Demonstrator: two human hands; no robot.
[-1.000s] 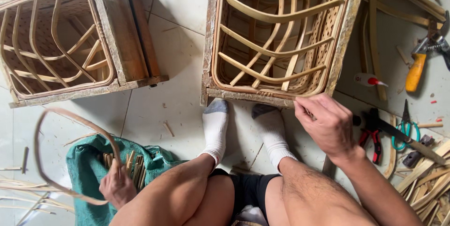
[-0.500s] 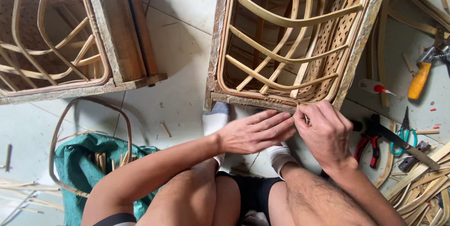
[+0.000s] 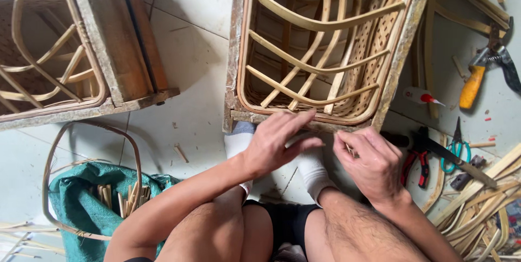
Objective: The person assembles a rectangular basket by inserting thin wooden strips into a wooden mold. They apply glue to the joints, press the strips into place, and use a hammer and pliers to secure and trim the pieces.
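Pale floor tiles fill the background. I see the left hand (image 3: 277, 145) spread on the rattan frame's (image 3: 320, 50) lower rim at centre, the right hand (image 3: 372, 159) pinching what looks like a thin sliver (image 3: 347, 148). It could snap or slip.

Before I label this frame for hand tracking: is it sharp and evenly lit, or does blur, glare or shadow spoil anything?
Head view: light is soft and even, no glare on the floor tiles; only faint shadows lie under the rattan frame. Left hand and right hand are fairly sharp, with slight softness at the fingertips. The wide lens bends straight edges near the corners.
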